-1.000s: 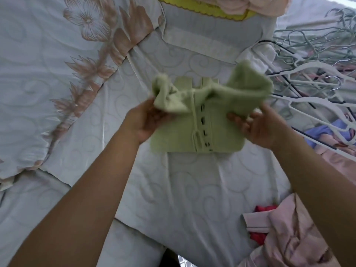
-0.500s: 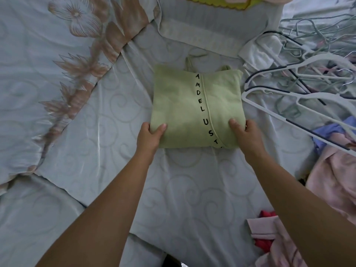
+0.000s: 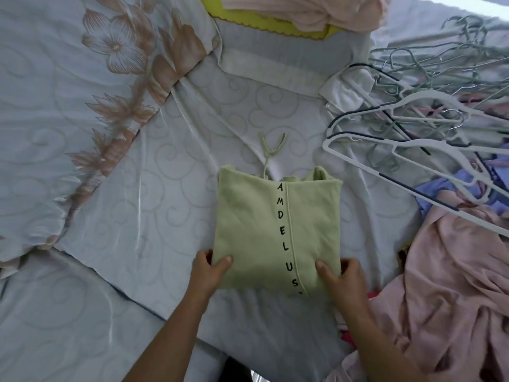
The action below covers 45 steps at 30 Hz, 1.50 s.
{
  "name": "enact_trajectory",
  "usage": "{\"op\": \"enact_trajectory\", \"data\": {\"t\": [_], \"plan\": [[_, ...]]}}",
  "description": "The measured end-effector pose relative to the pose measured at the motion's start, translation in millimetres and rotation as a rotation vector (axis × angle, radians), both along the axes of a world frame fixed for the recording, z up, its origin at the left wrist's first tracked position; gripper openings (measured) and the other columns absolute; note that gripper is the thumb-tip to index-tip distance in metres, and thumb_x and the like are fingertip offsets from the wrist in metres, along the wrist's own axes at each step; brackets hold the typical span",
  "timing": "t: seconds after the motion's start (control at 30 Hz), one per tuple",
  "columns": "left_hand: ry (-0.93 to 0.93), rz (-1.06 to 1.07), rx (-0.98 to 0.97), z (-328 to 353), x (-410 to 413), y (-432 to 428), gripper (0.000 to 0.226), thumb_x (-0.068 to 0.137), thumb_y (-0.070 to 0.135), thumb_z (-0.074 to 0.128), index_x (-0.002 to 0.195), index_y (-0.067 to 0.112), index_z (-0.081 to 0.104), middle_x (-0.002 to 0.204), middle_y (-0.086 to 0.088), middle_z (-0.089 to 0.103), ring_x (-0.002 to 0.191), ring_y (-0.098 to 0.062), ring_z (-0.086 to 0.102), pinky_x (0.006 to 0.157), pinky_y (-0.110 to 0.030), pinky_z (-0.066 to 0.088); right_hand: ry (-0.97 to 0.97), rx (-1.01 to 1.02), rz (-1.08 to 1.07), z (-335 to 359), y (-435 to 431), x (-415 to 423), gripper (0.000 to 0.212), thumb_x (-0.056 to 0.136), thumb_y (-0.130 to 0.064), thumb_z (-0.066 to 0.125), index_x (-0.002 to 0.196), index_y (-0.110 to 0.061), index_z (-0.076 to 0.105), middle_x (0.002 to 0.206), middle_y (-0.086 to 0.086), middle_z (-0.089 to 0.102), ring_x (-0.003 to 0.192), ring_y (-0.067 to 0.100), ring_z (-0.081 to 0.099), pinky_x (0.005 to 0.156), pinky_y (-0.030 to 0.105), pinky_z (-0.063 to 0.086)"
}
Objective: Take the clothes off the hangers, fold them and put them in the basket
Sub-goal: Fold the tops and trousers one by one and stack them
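soft, even, cool daylight, faint shadows, wide-angle bending at the edges.

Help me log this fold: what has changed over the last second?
A second ago both hands held the green top raised and bunched mid-fold. Now it lies flat on the bedsheet as a folded square, lettering up, the left hand and right hand pinching its near corners, thumbs on top. The hangers, pink clothes and yellow basket stayed put.

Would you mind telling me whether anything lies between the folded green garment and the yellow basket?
Nothing visible does: only flat bedding lies between the green garment and the yellow basket; the hangers lie off to the right.
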<state>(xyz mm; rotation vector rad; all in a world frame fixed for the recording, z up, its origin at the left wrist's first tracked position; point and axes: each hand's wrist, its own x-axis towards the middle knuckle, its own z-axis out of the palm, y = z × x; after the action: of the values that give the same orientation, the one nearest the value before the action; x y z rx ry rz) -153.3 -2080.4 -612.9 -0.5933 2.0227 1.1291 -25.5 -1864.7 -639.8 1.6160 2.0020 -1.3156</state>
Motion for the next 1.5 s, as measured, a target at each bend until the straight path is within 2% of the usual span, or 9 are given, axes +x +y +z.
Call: {"op": "enact_trajectory", "data": {"t": [0.2, 0.3, 0.4, 0.47, 0.6, 0.87, 1.03, 1.27, 1.5], "plan": [[-0.103, 0.011, 0.120, 4, -17, 20, 0.093, 0.046, 0.056, 0.084, 0.123, 0.012, 0.055, 0.111, -0.006, 0.067, 0.094, -0.024, 0.067, 0.077, -0.038, 0.057, 0.122, -0.404, -0.132, 21, 17, -21, 0.046, 0.080, -0.041, 0.069, 0.109, -0.007, 0.056, 0.102, 0.008, 0.062, 0.090, 0.024, 0.061, 0.072, 0.034, 0.051], [-0.188, 0.044, 0.206, 10, -7, 23, 0.064, 0.065, 0.038, 0.081, 0.119, 0.018, 0.054, 0.103, -0.004, 0.069, 0.090, -0.024, 0.067, 0.065, -0.033, 0.056, 0.099, -0.598, -0.164, 27, 36, -18, 0.030, 0.078, -0.037, 0.072, 0.091, -0.012, 0.061, 0.091, 0.007, 0.066, 0.081, 0.024, 0.064, 0.066, 0.033, 0.052], [-0.279, 0.084, 0.264, 17, 12, 20, 0.029, 0.082, 0.029, 0.068, 0.108, 0.024, 0.056, 0.086, -0.002, 0.073, 0.075, -0.023, 0.070, 0.052, -0.031, 0.056, 0.097, -0.687, -0.200, 26, 41, -1, 0.034, 0.079, -0.031, 0.072, 0.104, -0.010, 0.063, 0.099, 0.012, 0.069, 0.087, 0.029, 0.065, 0.071, 0.035, 0.053], [-0.301, 0.116, 0.275, 24, 26, 18, 0.017, 0.087, 0.024, 0.061, 0.104, 0.023, 0.057, 0.075, -0.001, 0.074, 0.065, -0.022, 0.070, 0.048, -0.030, 0.055, 0.111, -0.706, -0.258, 25, 37, 14, 0.036, 0.079, -0.026, 0.072, 0.109, -0.009, 0.063, 0.099, 0.014, 0.070, 0.087, 0.031, 0.066, 0.071, 0.036, 0.054], [-0.245, 0.116, 0.276, 36, 41, 13, 0.037, 0.087, 0.017, 0.062, 0.121, 0.022, 0.050, 0.097, -0.005, 0.067, 0.085, -0.028, 0.064, 0.063, -0.035, 0.052, 0.170, -0.742, -0.340, 35, 24, 38, 0.018, 0.084, -0.015, 0.068, 0.101, -0.014, 0.062, 0.088, 0.011, 0.070, 0.078, 0.028, 0.066, 0.062, 0.032, 0.053], [-0.132, -0.031, 0.321, 71, 41, 18, 0.050, 0.081, 0.008, 0.068, 0.123, 0.023, 0.046, 0.104, -0.003, 0.063, 0.092, -0.027, 0.062, 0.065, -0.034, 0.049, 0.247, -0.655, -0.310, 64, 14, 61, 0.045, 0.073, -0.018, 0.074, 0.117, -0.017, 0.061, 0.103, 0.008, 0.071, 0.095, 0.030, 0.066, 0.090, 0.050, 0.051], [-0.003, -0.107, 0.353, 92, 49, 34, 0.059, 0.074, 0.012, 0.074, 0.127, 0.021, 0.050, 0.112, -0.006, 0.066, 0.099, -0.030, 0.064, 0.079, -0.041, 0.052, 0.407, -0.625, -0.361, 87, 25, 80, 0.026, 0.083, -0.002, 0.065, 0.099, -0.022, 0.062, 0.093, 0.001, 0.071, 0.084, 0.021, 0.067, 0.070, 0.032, 0.053], [0.159, -0.232, 0.392, 133, 101, 107, 0.037, 0.086, 0.003, 0.059, 0.116, 0.025, 0.056, 0.107, -0.001, 0.068, 0.095, -0.025, 0.066, 0.074, -0.038, 0.052, 0.594, -0.534, -0.396, 113, 82, 146, 0.034, 0.081, -0.001, 0.067, 0.104, -0.027, 0.062, 0.097, -0.001, 0.072, 0.090, 0.023, 0.068, 0.082, 0.040, 0.055], [0.260, -0.301, 0.431, 162, 234, 217, 0.049, 0.069, 0.014, 0.078, 0.112, 0.025, 0.058, 0.105, -0.006, 0.069, 0.100, -0.032, 0.064, 0.077, -0.038, 0.049, 0.717, -0.463, -0.438, 156, 183, 295, 0.035, 0.081, -0.006, 0.069, 0.107, -0.027, 0.060, 0.098, -0.006, 0.071, 0.088, 0.015, 0.069, 0.078, 0.032, 0.056]]}}
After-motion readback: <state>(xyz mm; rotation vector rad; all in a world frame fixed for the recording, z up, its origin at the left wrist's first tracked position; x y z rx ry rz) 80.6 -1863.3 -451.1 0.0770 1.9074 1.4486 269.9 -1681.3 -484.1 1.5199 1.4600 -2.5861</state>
